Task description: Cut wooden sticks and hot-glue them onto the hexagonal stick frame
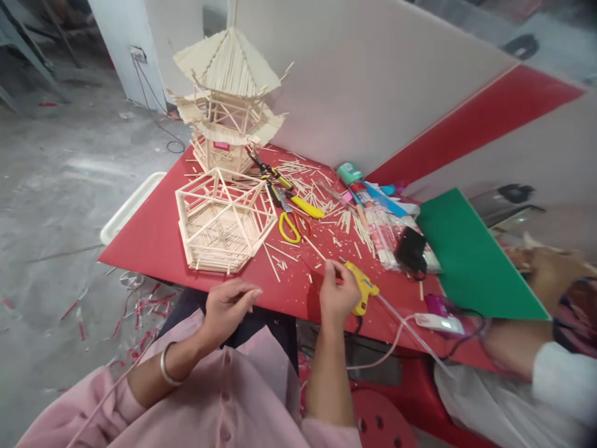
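Note:
My right hand (336, 295) is closed around the handle of a yellow glue gun (361, 284) lying on the red table (153, 236), and a thin wooden stick (313, 247) rises from its fingers. My left hand (228, 305) hovers at the table's front edge, fingers curled loosely together; I see nothing in it. Just beyond it lies a flat hexagonal frame of sticks (224, 219). Behind that stands a tall stick pagoda (228, 99).
Yellow-handled scissors (290, 225), pliers (280, 180), loose sticks, a packet of sticks (385, 233) and a teal tape roll (349, 172) litter the table. A green board (471, 255) lies at right. Another person's arm (536, 348) is at far right. A white tray (128, 205) sits at left.

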Action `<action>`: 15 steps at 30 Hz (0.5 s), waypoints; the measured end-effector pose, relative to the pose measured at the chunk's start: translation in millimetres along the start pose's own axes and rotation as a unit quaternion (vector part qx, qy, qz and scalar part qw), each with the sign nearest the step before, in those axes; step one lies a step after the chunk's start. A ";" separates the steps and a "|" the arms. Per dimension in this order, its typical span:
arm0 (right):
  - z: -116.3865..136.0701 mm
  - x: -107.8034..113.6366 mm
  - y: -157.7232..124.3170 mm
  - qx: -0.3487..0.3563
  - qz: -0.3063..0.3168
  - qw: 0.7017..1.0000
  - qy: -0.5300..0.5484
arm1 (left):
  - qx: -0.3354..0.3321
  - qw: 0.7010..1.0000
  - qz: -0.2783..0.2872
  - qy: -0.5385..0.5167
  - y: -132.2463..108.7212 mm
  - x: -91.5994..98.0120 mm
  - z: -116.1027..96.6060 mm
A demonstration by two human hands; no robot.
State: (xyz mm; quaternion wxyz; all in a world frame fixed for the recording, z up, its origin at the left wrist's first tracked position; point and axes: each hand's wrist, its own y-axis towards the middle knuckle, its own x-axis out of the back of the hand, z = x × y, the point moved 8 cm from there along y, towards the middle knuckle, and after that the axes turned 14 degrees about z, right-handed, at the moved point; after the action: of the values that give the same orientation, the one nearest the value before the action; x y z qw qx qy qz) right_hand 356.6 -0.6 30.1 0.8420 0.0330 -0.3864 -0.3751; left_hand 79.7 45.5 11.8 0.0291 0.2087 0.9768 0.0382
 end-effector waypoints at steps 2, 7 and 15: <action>-3.7 -13.4 21.6 0.010 0.051 0.997 -0.062 | -0.033 0.998 0.022 0.049 12.8 -11.5 -5.4; 43.1 -47.2 49.0 0.053 0.124 0.982 -0.135 | -0.099 0.984 0.043 0.140 32.3 -30.0 1.9; 105.1 -149.8 81.7 0.067 0.386 0.879 -0.273 | -0.171 0.961 0.068 0.208 29.7 -35.7 -6.3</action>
State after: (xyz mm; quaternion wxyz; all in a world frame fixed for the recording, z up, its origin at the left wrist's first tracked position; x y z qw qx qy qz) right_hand 272.2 181.0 38.0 0.7772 -0.1658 -0.6070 0.0121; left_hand 123.8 57.5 22.1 -0.1423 0.2536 0.9238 0.2493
